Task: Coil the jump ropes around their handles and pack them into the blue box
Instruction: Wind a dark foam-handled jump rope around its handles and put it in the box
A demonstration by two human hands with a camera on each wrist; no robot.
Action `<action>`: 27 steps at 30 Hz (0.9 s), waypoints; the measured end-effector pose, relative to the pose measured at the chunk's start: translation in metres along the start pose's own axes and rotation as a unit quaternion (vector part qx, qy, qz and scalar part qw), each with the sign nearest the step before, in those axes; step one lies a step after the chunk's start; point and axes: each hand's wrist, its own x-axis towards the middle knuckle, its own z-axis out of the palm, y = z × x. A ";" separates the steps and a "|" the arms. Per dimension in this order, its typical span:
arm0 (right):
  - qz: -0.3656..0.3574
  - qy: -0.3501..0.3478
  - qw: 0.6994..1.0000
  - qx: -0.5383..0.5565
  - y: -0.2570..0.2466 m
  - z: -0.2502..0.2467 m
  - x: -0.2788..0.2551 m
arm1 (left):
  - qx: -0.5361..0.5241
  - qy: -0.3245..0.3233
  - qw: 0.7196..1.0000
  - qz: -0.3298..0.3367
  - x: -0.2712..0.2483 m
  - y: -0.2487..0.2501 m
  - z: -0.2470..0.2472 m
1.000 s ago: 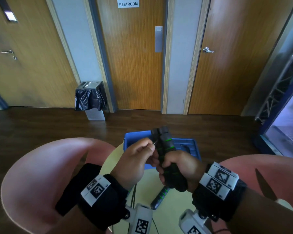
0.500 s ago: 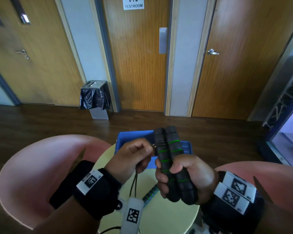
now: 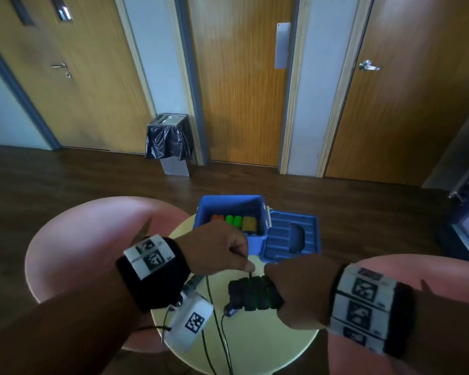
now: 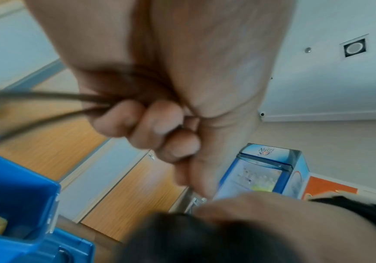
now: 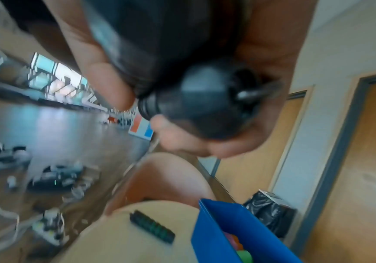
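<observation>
My right hand [image 3: 295,290] grips a pair of black jump rope handles with green rings [image 3: 255,293], now lying level over the round table; the handles' end caps [image 5: 205,105] show in the right wrist view. My left hand [image 3: 222,250] pinches the thin black rope [image 3: 251,274] just above the handles; its curled fingers [image 4: 151,124] hold two rope strands [image 4: 47,99]. Loose rope [image 3: 222,339] hangs down over the table. The open blue box [image 3: 255,244] sits behind my hands, with orange, green and yellow handles [image 3: 236,221] inside.
The box's blue lid [image 3: 293,236] lies right of the box. Another black and green handle [image 5: 152,226] lies on the pale yellow table [image 3: 255,347] near my left wrist. Pink chairs [image 3: 73,239] flank the table. A bin [image 3: 171,142] stands by the doors.
My right hand has turned the handles from upright to level and lowered them toward the table. My left hand stays pinching the rope beside them. The view has tilted down, showing the box's inside.
</observation>
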 end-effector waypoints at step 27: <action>0.147 0.213 0.964 -0.061 0.040 0.004 0.054 | -0.572 0.210 0.777 -0.160 0.000 0.039 0.050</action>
